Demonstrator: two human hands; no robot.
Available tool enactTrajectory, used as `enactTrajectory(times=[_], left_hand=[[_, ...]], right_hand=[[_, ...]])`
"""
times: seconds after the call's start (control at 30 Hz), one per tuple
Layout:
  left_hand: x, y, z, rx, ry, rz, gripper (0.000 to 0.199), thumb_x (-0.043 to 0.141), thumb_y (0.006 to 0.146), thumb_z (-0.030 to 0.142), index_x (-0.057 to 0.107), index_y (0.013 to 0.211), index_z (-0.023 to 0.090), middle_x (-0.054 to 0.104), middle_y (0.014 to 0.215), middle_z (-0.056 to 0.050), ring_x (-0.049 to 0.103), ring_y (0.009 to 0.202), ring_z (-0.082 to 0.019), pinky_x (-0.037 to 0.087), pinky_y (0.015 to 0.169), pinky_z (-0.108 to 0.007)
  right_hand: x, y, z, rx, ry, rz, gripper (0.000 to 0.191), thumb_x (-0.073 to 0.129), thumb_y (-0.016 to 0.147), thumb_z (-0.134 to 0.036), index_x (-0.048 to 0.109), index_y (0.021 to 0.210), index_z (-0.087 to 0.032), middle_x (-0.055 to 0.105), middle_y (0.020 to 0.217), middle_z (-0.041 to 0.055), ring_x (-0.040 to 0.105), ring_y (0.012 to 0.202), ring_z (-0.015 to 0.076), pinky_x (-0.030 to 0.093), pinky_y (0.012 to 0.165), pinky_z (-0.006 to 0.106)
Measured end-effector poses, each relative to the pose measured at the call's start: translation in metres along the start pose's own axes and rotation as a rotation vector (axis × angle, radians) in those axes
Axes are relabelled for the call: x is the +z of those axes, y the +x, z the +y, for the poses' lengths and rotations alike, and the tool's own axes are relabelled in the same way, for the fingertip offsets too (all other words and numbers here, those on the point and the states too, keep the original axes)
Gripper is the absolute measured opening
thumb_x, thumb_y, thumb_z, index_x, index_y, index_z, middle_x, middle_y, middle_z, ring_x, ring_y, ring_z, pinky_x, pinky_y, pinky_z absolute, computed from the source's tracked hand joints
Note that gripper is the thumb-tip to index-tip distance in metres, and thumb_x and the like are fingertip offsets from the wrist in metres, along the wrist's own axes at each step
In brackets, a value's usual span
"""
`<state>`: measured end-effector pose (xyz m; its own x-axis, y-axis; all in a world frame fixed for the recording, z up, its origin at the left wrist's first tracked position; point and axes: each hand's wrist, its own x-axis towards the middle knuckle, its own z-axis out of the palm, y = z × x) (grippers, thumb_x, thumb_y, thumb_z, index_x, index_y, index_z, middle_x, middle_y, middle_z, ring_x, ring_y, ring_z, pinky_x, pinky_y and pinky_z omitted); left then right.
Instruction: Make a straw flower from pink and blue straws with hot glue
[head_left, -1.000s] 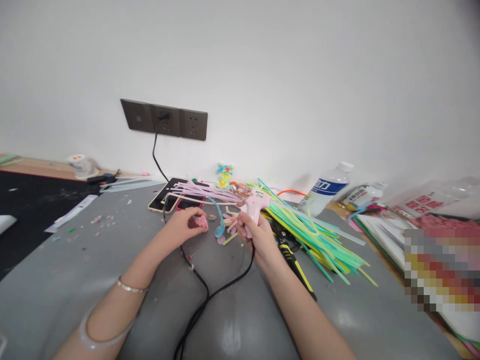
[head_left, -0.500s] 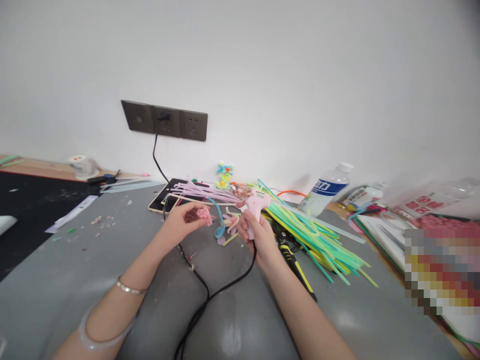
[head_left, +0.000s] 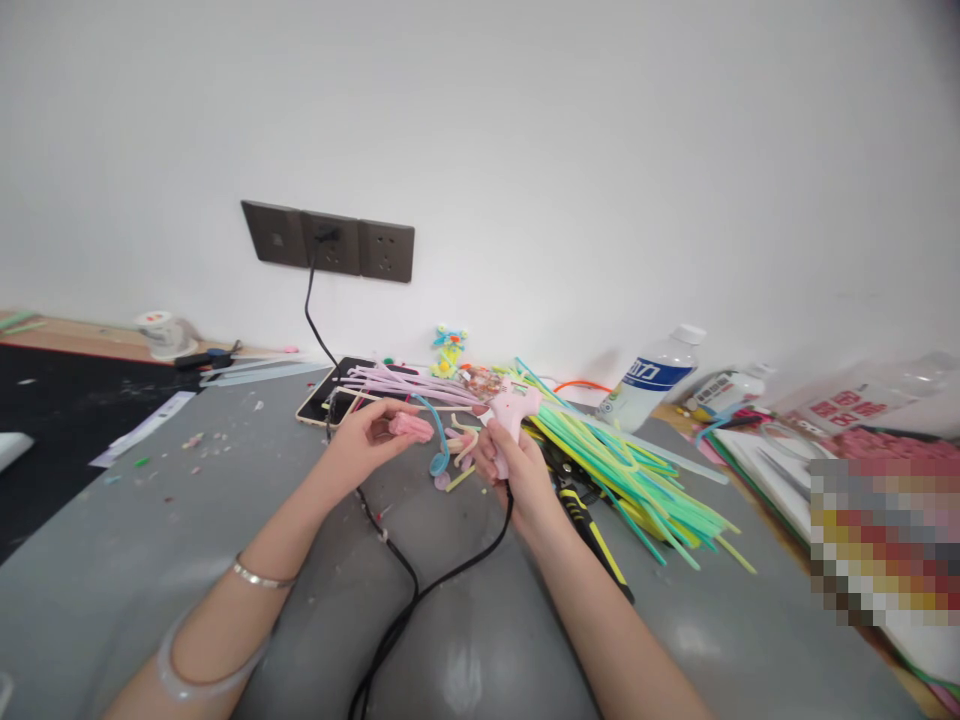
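Observation:
My left hand (head_left: 363, 445) pinches a small fluffy pink piece (head_left: 410, 427) between thumb and fingers. To its right, my right hand (head_left: 517, 462) is wrapped round the handle of a pale pink glue gun (head_left: 516, 405), its nozzle toward the left. A black cord (head_left: 480, 556) hangs from the handle and runs down over the grey table (head_left: 300, 640). Between the hands lie a light blue stem curled into a disc (head_left: 439, 463) and short cream and pink bits. Lilac pipe cleaners (head_left: 405, 381) lie behind my left hand.
Green and yellow pipe cleaners (head_left: 622, 460) spread at the right, over black-and-yellow pliers (head_left: 596, 540). A bottle (head_left: 652, 375) stands behind them. A tablet or phone (head_left: 319, 402) lies behind my left hand. Wall sockets (head_left: 330, 240) hold a plug. A white tub (head_left: 166, 337) stands far left.
The pink piece has been turned in my left hand and now shows a longer side, pointing right. My right hand and the glue gun have hardly moved.

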<state>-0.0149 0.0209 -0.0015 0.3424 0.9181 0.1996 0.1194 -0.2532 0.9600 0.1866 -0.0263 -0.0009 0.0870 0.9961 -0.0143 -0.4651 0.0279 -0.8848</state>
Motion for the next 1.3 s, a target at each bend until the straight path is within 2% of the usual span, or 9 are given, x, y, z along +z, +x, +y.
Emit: enactTrajectory(times=[0.07, 0.23, 0.4, 0.5, 0.6, 0.8, 0.97, 1.13, 1.3], left_hand=[[0.001, 0.000, 0.001, -0.002, -0.008, 0.008, 0.039, 0.074, 0.071, 0.043, 0.063, 0.098, 0.017, 0.072, 0.102, -0.009, 0.069, 0.088, -0.021, 0.056, 0.081, -0.035], [0.002, 0.001, 0.004, -0.066, -0.049, 0.030, 0.034, 0.075, 0.070, 0.044, 0.053, 0.078, 0.019, 0.065, 0.078, 0.001, 0.063, 0.070, -0.015, 0.052, 0.068, -0.029], [0.000, 0.001, 0.002, -0.119, -0.019, 0.036, 0.037, 0.074, 0.070, 0.045, 0.047, 0.069, 0.020, 0.058, 0.062, 0.005, 0.061, 0.061, -0.014, 0.049, 0.060, -0.027], [0.000, 0.001, 0.000, -0.139, -0.048, 0.001, 0.035, 0.077, 0.067, 0.043, 0.055, 0.080, 0.019, 0.070, 0.073, 0.000, 0.068, 0.070, -0.018, 0.054, 0.068, -0.032], [0.000, 0.000, -0.002, -0.118, -0.058, -0.010, 0.044, 0.079, 0.065, 0.043, 0.065, 0.097, 0.017, 0.077, 0.092, -0.008, 0.072, 0.085, -0.024, 0.058, 0.079, -0.038], [-0.001, 0.002, -0.007, -0.028, -0.011, 0.117, 0.039, 0.078, 0.069, 0.044, 0.073, 0.094, 0.015, 0.077, 0.097, -0.009, 0.072, 0.092, -0.025, 0.056, 0.092, -0.042], [-0.005, 0.005, -0.013, -0.007, -0.024, 0.232, 0.044, 0.079, 0.066, 0.044, 0.072, 0.097, 0.015, 0.078, 0.100, -0.010, 0.072, 0.095, -0.027, 0.055, 0.094, -0.044], [-0.004, 0.005, -0.016, 0.021, 0.021, 0.247, 0.038, 0.078, 0.068, 0.040, 0.074, 0.095, 0.014, 0.078, 0.097, -0.010, 0.072, 0.090, -0.026, 0.057, 0.091, -0.043], [-0.004, 0.004, -0.020, 0.142, 0.101, 0.260, 0.030, 0.073, 0.075, 0.035, 0.076, 0.099, 0.018, 0.074, 0.108, -0.010, 0.068, 0.102, -0.025, 0.057, 0.089, -0.038]], right_hand=[[0.000, 0.000, 0.000, -0.002, 0.003, -0.002, 0.037, 0.076, 0.070, -0.046, 0.055, 0.084, -0.019, 0.042, 0.055, -0.0091, 0.031, 0.040, 0.0052, 0.022, 0.042, 0.023], [0.000, 0.000, 0.000, 0.008, 0.028, 0.002, 0.041, 0.078, 0.069, -0.046, 0.057, 0.090, -0.018, 0.042, 0.055, -0.0095, 0.031, 0.039, 0.0044, 0.020, 0.042, 0.022], [-0.001, 0.000, 0.001, -0.001, 0.023, -0.021, 0.038, 0.076, 0.072, -0.045, 0.059, 0.091, -0.017, 0.042, 0.055, -0.0090, 0.031, 0.040, 0.0048, 0.021, 0.042, 0.022], [0.000, -0.001, -0.001, 0.009, 0.027, -0.055, 0.041, 0.075, 0.074, -0.047, 0.060, 0.097, -0.017, 0.041, 0.054, -0.0093, 0.031, 0.039, 0.0051, 0.021, 0.041, 0.022], [0.000, -0.002, -0.002, 0.046, 0.009, -0.109, 0.041, 0.071, 0.077, -0.051, 0.060, 0.098, -0.017, 0.039, 0.052, -0.0098, 0.029, 0.038, 0.0048, 0.020, 0.040, 0.021], [-0.003, -0.005, -0.003, 0.108, -0.090, -0.217, 0.047, 0.063, 0.082, -0.060, 0.064, 0.095, -0.015, 0.036, 0.048, -0.0097, 0.024, 0.035, 0.0037, 0.015, 0.038, 0.021], [-0.005, -0.006, -0.002, 0.109, -0.136, -0.266, 0.049, 0.060, 0.083, -0.062, 0.064, 0.091, -0.014, 0.035, 0.045, -0.0098, 0.023, 0.033, 0.0036, 0.014, 0.036, 0.020], [-0.003, -0.008, -0.001, 0.136, -0.191, -0.278, 0.052, 0.060, 0.080, -0.065, 0.064, 0.088, -0.014, 0.035, 0.046, -0.0097, 0.023, 0.033, 0.0028, 0.015, 0.034, 0.019], [-0.002, -0.009, 0.000, 0.133, -0.230, -0.301, 0.053, 0.059, 0.081, -0.065, 0.064, 0.090, -0.014, 0.034, 0.047, -0.0102, 0.023, 0.034, 0.0028, 0.017, 0.035, 0.018]])
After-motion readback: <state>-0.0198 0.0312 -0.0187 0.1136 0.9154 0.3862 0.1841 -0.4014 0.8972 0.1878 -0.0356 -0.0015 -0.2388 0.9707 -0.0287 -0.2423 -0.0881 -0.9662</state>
